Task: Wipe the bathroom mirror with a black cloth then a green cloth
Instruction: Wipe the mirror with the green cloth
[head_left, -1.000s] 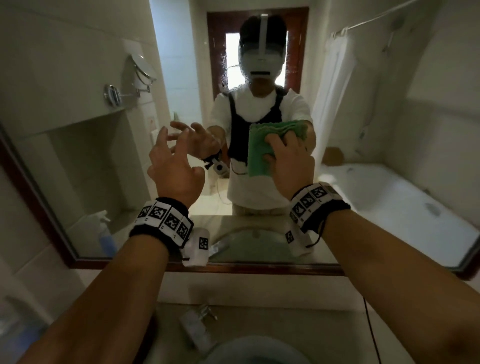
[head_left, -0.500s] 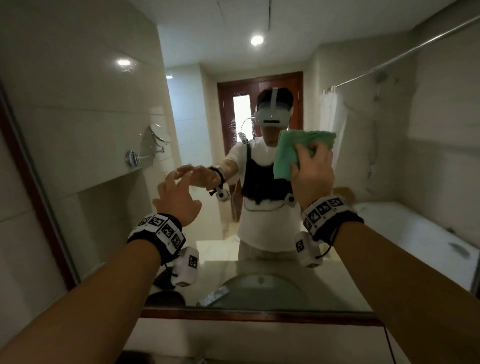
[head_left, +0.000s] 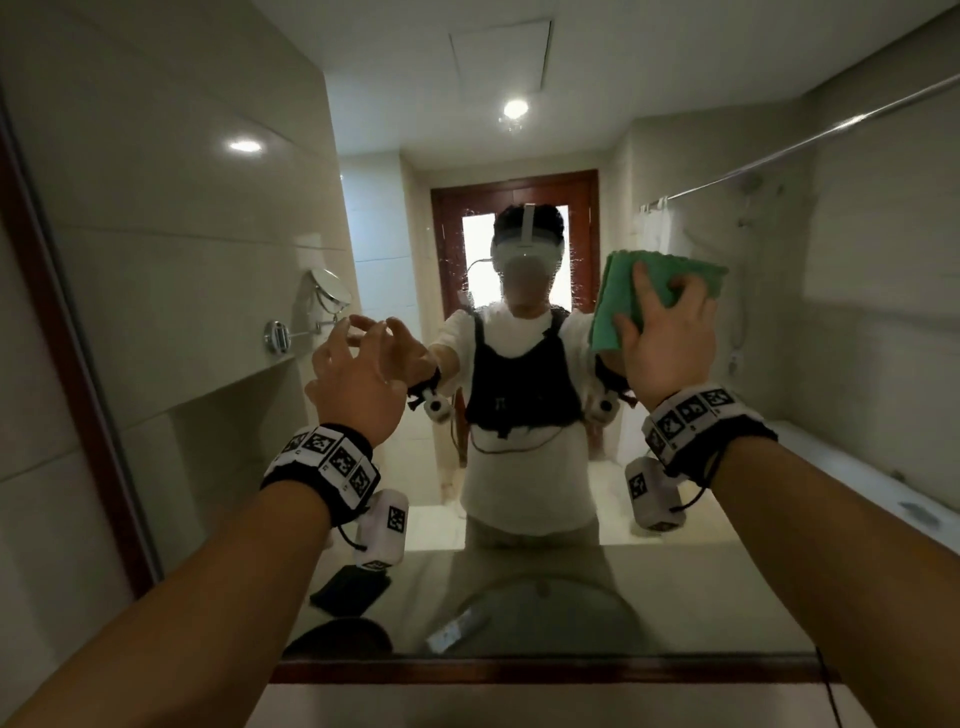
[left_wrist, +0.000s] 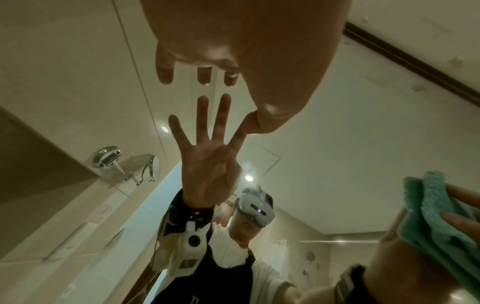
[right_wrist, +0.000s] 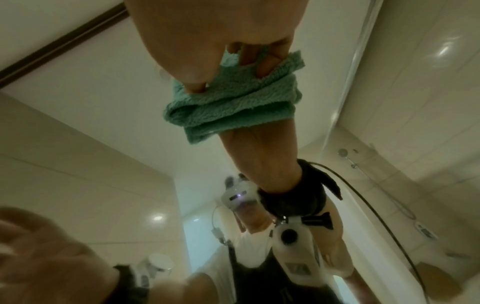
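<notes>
The bathroom mirror (head_left: 857, 415) fills the head view. My right hand (head_left: 667, 338) holds a folded green cloth (head_left: 618, 301) up against the glass at the upper right, beside the reflected person. In the right wrist view the fingers (right_wrist: 259, 61) curl into the green cloth (right_wrist: 233, 107), which meets its own reflection. My left hand (head_left: 358, 364) is raised at the centre left with spread fingers and holds nothing. In the left wrist view its thumb tip (left_wrist: 257, 121) touches the glass, and the green cloth (left_wrist: 441, 216) shows at the right.
A brown wooden frame (head_left: 519, 670) borders the mirror at the bottom and left. Reflected in the glass are a dark flat item on the counter (head_left: 350, 590), the sink basin (head_left: 545, 608), a round wall mirror (head_left: 330, 291) and a bathtub at the right.
My right hand has carried the green cloth up and to the right across the glass. The head view has tilted upward. My left hand stays raised and spread near the mirror.
</notes>
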